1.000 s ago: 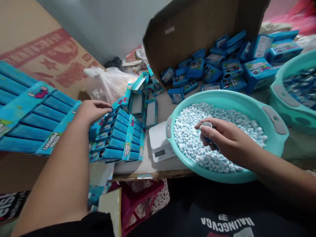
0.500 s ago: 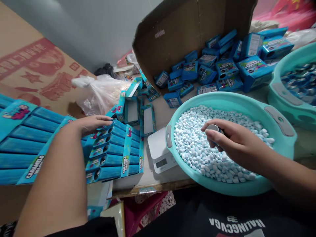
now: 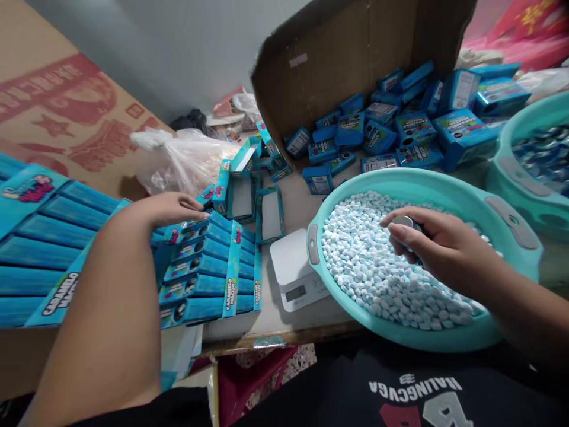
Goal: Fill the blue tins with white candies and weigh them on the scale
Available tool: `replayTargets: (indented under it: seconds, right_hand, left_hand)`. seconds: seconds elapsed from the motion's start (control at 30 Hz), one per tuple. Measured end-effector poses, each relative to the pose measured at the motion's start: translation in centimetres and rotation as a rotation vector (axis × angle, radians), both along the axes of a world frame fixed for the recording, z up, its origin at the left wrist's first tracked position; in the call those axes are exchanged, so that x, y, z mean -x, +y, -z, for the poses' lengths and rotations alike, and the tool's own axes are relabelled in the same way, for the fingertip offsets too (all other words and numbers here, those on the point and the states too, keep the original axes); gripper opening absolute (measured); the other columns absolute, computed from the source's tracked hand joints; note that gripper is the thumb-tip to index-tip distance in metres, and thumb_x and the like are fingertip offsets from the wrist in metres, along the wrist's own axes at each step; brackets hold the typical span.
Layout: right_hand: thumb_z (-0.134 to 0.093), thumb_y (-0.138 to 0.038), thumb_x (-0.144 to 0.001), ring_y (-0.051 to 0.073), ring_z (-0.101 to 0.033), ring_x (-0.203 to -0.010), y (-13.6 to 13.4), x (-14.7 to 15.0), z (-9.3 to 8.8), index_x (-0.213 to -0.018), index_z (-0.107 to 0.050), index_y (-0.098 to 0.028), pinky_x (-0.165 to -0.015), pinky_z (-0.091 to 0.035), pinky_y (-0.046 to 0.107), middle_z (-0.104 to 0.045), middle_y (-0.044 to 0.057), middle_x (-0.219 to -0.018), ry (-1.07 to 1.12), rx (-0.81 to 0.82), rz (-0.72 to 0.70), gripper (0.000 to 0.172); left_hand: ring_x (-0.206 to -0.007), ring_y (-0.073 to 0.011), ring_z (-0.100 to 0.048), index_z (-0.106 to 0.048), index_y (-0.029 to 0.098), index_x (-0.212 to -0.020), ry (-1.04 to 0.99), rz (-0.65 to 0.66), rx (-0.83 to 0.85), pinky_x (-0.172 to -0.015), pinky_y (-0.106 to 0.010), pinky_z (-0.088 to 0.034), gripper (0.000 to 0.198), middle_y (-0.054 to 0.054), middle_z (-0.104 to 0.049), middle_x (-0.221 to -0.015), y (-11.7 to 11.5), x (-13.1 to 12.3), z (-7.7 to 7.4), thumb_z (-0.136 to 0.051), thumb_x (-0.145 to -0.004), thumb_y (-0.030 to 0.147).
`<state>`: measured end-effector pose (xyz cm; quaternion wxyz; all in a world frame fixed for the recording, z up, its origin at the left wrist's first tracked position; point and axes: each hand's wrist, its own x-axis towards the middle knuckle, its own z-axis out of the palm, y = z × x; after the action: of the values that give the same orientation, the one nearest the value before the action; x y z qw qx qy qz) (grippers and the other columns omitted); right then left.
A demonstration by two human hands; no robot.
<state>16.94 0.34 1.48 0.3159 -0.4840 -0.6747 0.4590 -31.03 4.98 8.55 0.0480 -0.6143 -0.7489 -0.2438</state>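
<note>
Sitting inside right grip (image 3: 440, 240): round tin (image 3: 403, 222)

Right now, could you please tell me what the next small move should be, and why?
I would probably lower the right hand slightly toward the white pieces, since it holds a small silver-ended container over the turquoise basin that they lie in; whether the container's underside is open, I cannot tell.

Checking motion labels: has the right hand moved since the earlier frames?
Yes, rightward: judged against the turquoise tub, the right hand is farther from its left handle.
</note>
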Motion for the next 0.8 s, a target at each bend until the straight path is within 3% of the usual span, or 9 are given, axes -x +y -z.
replayTargets:
  seconds: [0.07, 0.1, 0.17, 0.27, 0.33, 0.43, 0.57, 0.7, 0.8]
  right_hand:
    - [-0.056, -0.062, -0.097, 0.016, -0.055, -0.059, -0.2, 0.1, -0.3, -0.107, -0.067, -0.024, -0.051, -0.043, 0.028, -0.062, 0.001, -0.073, 0.026, 0.032, -0.049, 0.041]
    - [-0.057, -0.061, -0.096, 0.016, -0.055, -0.061, -0.4, 0.2, -0.5, -0.11, -0.068, -0.024, -0.052, -0.043, 0.028, -0.063, 0.001, -0.074, 0.032, 0.046, -0.098, 0.041]
    - [-0.059, -0.059, -0.096, 0.016, -0.057, -0.064, -1.0, 0.4, -0.9, -0.113, -0.069, -0.024, -0.053, -0.044, 0.027, -0.066, 0.002, -0.077, 0.047, 0.079, -0.228, 0.039]
    - [-0.06, -0.053, -0.096, 0.017, -0.061, -0.071, -1.9, 0.9, -1.5, -0.107, -0.072, -0.023, -0.059, -0.047, 0.028, -0.071, 0.004, -0.086, 0.089, 0.12, -0.407, 0.034]
    - [-0.063, -0.05, -0.094, 0.02, -0.065, -0.08, -2.1, 1.1, -1.7, -0.101, -0.073, -0.023, -0.067, -0.05, 0.029, -0.073, 0.004, -0.09, 0.104, 0.125, -0.489, 0.03]
    - [-0.066, -0.049, -0.093, 0.023, -0.067, -0.09, -2.1, 1.2, -1.8, -0.101, -0.074, -0.024, -0.073, -0.05, 0.03, -0.074, 0.003, -0.092, 0.08, 0.116, -0.554, 0.028]
    - [-0.064, -0.051, -0.094, 0.02, -0.063, -0.077, -2.1, 1.0, -2.0, -0.103, -0.074, -0.025, -0.064, -0.044, 0.028, -0.072, 0.002, -0.083, 0.028, 0.089, -0.55, 0.03]
    - [-0.059, -0.053, -0.097, 0.015, -0.054, -0.06, -2.1, 0.8, -2.6, -0.113, -0.072, -0.025, -0.054, -0.035, 0.026, -0.066, -0.001, -0.072, -0.06, 0.078, -0.533, 0.034]
    - [-0.056, -0.054, -0.099, 0.014, -0.052, -0.059, -2.0, 0.7, -2.8, -0.114, -0.071, -0.024, -0.053, -0.033, 0.026, -0.067, -0.001, -0.072, -0.132, 0.042, -0.525, 0.038]
  left_hand:
    - [-0.05, -0.0104, -0.052, -0.073, 0.012, -0.073, 0.045, -0.032, 0.071, -0.071, -0.037, -0.058, 0.045, 0.006, -0.06, -0.054, -1.7, -3.9, -2.4, -0.1, -0.045, 0.034]
    - [-0.056, -0.012, -0.057, -0.075, 0.014, -0.087, 0.066, 0.014, 0.066, -0.069, -0.035, -0.057, 0.037, 0.004, -0.065, -0.063, -3.0, -6.7, -3.1, -0.094, -0.062, 0.035]
    - [-0.068, -0.0137, -0.064, -0.073, 0.019, -0.112, 0.001, 0.336, 0.031, -0.069, -0.03, -0.058, 0.029, -0.001, -0.071, -0.082, -6.2, -13.2, -3.3, -0.077, -0.086, 0.031]
    - [-0.102, -0.0179, -0.069, -0.064, 0.027, -0.131, -0.055, 0.969, 0.104, -0.09, -0.032, -0.059, 0.045, -0.006, -0.071, -0.116, -10.0, -21.7, -0.6, -0.076, -0.088, 0.031]
    - [-0.096, -0.0156, -0.069, -0.064, 0.024, -0.129, -0.102, 1.084, 0.046, -0.082, -0.027, -0.06, 0.034, -0.007, -0.072, -0.111, -11.0, -24.4, 1.6, -0.067, -0.095, 0.023]
    - [-0.083, -0.0132, -0.067, -0.065, 0.02, -0.124, -0.104, 1.08, -0.091, -0.075, -0.027, -0.059, 0.027, -0.005, -0.071, -0.096, -10.8, -25.2, 3.9, -0.059, -0.098, 0.016]
    - [-0.091, -0.0154, -0.069, -0.065, 0.02, -0.125, -0.137, 1.053, -0.153, -0.082, -0.03, -0.06, 0.031, -0.006, -0.072, -0.097, -11.0, -24.3, 3.8, -0.062, -0.095, 0.012]
    - [-0.088, -0.0136, -0.07, -0.071, 0.023, -0.111, -0.089, 0.843, -0.091, -0.078, -0.025, -0.059, 0.026, -0.004, -0.073, -0.096, -11.9, -21.2, 0.7, -0.057, -0.095, 0.008]
    - [-0.091, -0.0193, -0.069, -0.074, 0.023, -0.099, 0.062, 0.416, 0.043, -0.083, -0.033, -0.057, 0.015, -0.004, -0.074, -0.098, -10.9, -15.8, -2.7, -0.06, -0.093, 0.024]
